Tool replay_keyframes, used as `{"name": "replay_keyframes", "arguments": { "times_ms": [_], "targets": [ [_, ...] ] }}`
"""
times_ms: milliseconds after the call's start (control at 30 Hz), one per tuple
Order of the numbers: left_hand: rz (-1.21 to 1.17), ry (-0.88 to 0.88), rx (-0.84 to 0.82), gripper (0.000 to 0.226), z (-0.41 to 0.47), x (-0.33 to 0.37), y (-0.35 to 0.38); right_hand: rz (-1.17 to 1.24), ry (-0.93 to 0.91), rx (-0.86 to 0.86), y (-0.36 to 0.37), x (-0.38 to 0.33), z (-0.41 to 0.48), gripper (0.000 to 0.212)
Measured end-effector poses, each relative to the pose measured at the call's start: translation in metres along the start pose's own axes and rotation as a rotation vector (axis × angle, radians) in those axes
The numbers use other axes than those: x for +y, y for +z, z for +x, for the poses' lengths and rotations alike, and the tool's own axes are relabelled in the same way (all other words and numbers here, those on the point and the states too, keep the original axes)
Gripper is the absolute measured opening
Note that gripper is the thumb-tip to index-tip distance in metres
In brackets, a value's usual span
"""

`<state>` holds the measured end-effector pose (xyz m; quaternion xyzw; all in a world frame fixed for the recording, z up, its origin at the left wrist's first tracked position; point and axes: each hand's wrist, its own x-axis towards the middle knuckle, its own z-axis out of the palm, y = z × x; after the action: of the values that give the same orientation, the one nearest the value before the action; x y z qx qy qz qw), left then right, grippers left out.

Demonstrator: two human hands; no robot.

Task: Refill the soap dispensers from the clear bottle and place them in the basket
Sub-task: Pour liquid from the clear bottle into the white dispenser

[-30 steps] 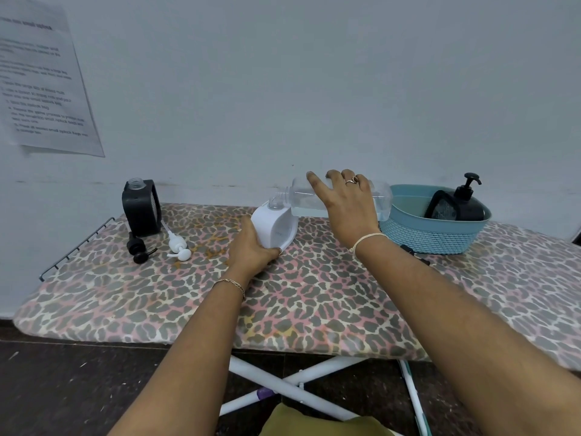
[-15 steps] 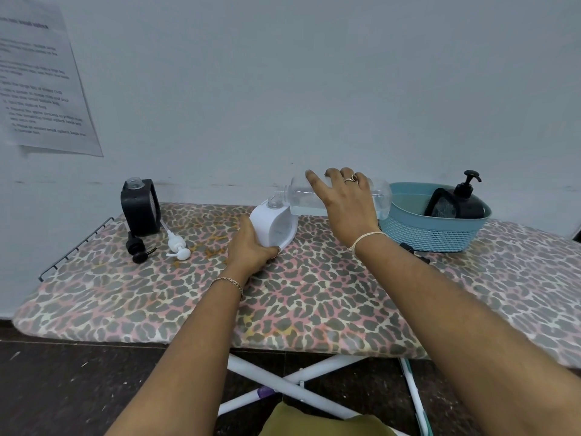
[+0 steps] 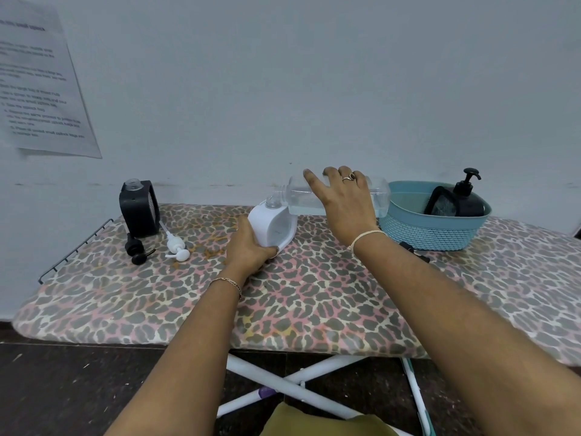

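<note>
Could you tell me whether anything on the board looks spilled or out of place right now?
Orange-yellow blotches mark the board cover between the loose white pump and the white dispenser; they look like stains or an old spill, though I cannot tell. Nothing else stands out.

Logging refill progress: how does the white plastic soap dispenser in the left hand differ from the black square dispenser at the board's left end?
The white plastic soap dispenser is tilted, gripped by the left hand; the black square dispenser stands upright, untouched. The clear bottle, held level by the right hand, has its mouth at the white one's neck; nothing meets the black one's. Both have open necks, pumps off.
</note>
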<state>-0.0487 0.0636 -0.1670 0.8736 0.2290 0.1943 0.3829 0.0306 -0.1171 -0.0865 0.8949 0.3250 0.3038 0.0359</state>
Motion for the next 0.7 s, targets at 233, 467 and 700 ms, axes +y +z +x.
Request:
{"name": "replay_keyframes", "arguments": {
  "times_ms": [233, 467, 700],
  "targets": [
    [-0.017, 0.010, -0.001, 0.080, 0.0007, -0.0006, 0.0003, -0.010, -0.003, -0.008, 0.0000, -0.0001, 0.0001, 0.089],
    [-0.029, 0.006, -0.017, 0.082, 0.0011, -0.0025, -0.0009, -0.022, -0.006, -0.005, 0.0009, 0.0003, 0.0005, 0.089],
    [-0.050, 0.002, -0.024, 0.083, 0.0024, -0.0019, -0.0013, -0.029, -0.010, -0.012, -0.0001, 0.0007, 0.0006, 0.090]
  ]
}}
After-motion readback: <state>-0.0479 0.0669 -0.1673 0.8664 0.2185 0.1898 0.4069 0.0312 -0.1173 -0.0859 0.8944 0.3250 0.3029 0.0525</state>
